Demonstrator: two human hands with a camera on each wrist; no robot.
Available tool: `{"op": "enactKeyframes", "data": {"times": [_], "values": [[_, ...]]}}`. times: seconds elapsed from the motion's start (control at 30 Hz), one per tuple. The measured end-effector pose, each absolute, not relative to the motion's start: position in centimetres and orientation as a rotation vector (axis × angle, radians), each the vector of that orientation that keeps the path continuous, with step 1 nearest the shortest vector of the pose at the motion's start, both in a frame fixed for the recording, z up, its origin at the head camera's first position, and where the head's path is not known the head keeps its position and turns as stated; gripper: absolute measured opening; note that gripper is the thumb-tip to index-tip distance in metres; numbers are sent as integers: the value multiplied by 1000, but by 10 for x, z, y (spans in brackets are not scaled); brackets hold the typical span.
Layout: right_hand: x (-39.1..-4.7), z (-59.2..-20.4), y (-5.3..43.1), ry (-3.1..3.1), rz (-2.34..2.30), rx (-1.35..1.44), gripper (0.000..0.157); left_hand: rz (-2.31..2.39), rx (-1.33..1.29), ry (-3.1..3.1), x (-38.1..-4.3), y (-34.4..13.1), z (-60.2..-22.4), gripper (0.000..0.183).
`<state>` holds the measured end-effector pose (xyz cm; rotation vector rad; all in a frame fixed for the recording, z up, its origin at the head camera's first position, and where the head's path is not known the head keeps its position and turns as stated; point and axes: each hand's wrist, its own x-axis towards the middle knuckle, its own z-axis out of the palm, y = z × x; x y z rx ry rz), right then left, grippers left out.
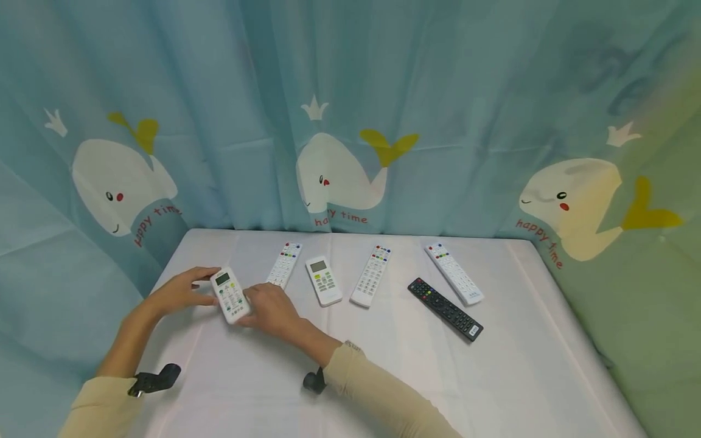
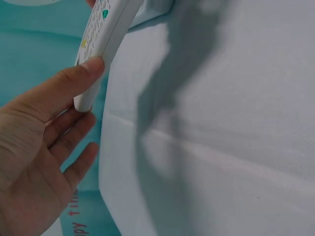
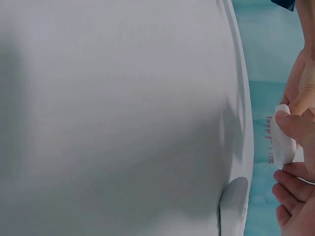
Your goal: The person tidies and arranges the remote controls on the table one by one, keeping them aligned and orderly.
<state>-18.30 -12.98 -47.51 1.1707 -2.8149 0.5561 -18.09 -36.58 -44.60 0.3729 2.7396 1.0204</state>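
A white air-conditioner remote control [image 1: 231, 296] with a small grey screen and a few green and yellow buttons is held above the left part of the table. My left hand [image 1: 177, 295] pinches its screen end, with the thumb [image 2: 91, 69] on one edge and fingers behind. At the other end, my right hand [image 1: 274, 310] grips the remote along its right edge and lower corner. The right wrist view shows the same remote [image 3: 282, 142] edge-on between both hands. Just beyond the right hand lies a slim white remote [image 1: 285, 264], its lower end hidden.
On the white table [image 1: 383, 377] lie another air-conditioner remote [image 1: 324, 281], a long white remote [image 1: 371, 277], a white one at the right [image 1: 454, 274] and a black remote [image 1: 445, 309]. A blue curtain [image 1: 230, 121] with whales surrounds the table's back and sides.
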Motion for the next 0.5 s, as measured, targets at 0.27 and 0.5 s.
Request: {"op": "enactKeyframes", "data": {"times": [0.27,0.5], "values": [[-168,-481,-123,-2803,560,1126,54,1053,433,2720,-174,-360,-448,73],[-156,-487,-120,-2770,596,1083,49,1047,460,2679,-170,-355,-448,72]]}}
